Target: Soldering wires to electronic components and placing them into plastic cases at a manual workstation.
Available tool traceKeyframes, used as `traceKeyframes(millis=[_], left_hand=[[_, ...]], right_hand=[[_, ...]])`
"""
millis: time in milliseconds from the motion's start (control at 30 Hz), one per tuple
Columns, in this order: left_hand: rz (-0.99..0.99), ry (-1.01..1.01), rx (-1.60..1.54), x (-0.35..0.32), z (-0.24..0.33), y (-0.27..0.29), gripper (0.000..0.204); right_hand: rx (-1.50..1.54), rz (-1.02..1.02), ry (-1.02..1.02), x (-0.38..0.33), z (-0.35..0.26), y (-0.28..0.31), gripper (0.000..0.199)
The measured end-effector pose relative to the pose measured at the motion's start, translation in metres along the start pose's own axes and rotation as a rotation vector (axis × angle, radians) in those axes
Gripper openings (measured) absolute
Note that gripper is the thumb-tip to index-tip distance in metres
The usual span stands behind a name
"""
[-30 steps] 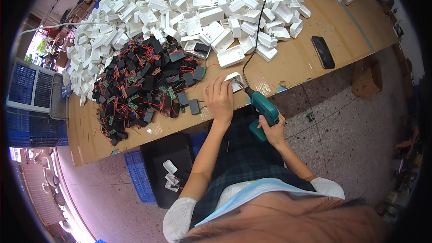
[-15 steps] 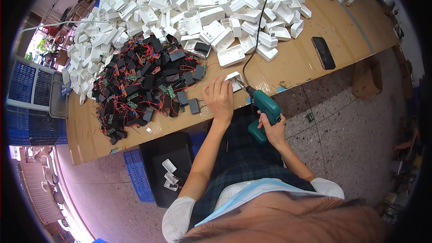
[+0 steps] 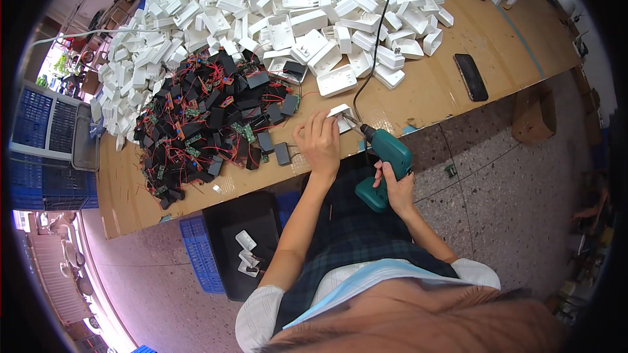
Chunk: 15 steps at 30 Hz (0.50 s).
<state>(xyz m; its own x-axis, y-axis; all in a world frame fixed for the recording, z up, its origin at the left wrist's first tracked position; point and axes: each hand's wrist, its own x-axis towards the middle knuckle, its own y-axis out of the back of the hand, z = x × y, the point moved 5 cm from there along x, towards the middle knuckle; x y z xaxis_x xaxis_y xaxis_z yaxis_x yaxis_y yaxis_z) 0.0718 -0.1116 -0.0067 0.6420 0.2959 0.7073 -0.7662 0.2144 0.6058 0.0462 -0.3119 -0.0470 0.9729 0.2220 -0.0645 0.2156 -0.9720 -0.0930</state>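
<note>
My left hand (image 3: 318,142) is closed on a small white plastic case (image 3: 343,123) at the table's front edge, its fingers along the case's left side. My right hand (image 3: 398,189) grips the handle of a green power screwdriver (image 3: 391,151). The tool points up and to the left, and its thin bit reaches the inside of the case. Whether a screw sits under the tip is too small to tell. A black cord (image 3: 375,59) runs down from above, past the case and behind the screwdriver.
White plastic cases (image 3: 229,6) are heaped over the back of the table. Nearer left lies a pile of black boxes with red wires and green circuit boards (image 3: 209,117). A black phone (image 3: 470,77) rests at right. Below the table's edge, a black tray (image 3: 226,229) holds several white pieces.
The screwdriver's body has swung slightly to the right and tilted, its bit still at the case. My left hand and the case have hardly moved.
</note>
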Motion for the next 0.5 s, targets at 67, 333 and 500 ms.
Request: traceKeyframes(millis=[67, 333, 500], left_hand=[[-0.001, -0.002, 0.002, 0.0, 0.0, 0.0, 0.01], [0.003, -0.009, 0.016, -0.001, 0.0, -0.001, 0.01], [0.001, -0.013, 0.015, -0.001, 0.0, 0.0, 0.01]], right_hand=[[0.017, 0.011, 0.002, 0.0, -0.001, -0.001, 0.029], [0.071, 0.051, 0.004, -0.002, -0.002, -0.005, 0.03], [0.1, 0.081, 0.008, -0.004, -0.003, -0.007, 0.03]])
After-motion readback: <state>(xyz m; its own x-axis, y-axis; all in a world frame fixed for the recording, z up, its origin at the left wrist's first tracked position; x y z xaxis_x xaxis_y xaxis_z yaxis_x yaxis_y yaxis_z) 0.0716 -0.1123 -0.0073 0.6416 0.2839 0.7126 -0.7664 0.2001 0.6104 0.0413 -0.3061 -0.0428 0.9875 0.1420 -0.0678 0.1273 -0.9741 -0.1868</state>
